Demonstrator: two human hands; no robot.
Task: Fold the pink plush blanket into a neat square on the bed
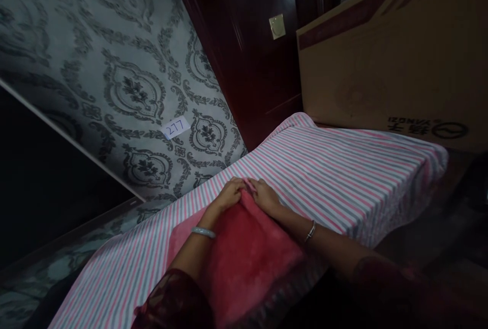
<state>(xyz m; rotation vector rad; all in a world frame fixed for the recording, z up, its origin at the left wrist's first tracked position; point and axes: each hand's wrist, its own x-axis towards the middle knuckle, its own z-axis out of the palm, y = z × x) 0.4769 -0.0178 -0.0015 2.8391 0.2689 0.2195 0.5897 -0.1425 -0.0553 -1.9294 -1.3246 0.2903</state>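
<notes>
A pink, fluffy cloth [244,252] lies on a surface covered with a pink, white and grey striped sheet [335,166]. My left hand [227,194] and my right hand [264,194] rest side by side at the cloth's far edge. Both have their fingers curled and pinch that edge. A pale bangle sits on my left wrist and a thin bracelet on my right. My dark sleeves show at the bottom.
A large cardboard box [396,59] stands behind the striped surface at the right. Dark wooden panelling [247,54] with a small square plate [277,26] is at the back. Patterned grey wallpaper [125,64] bears a label reading 277 [176,127].
</notes>
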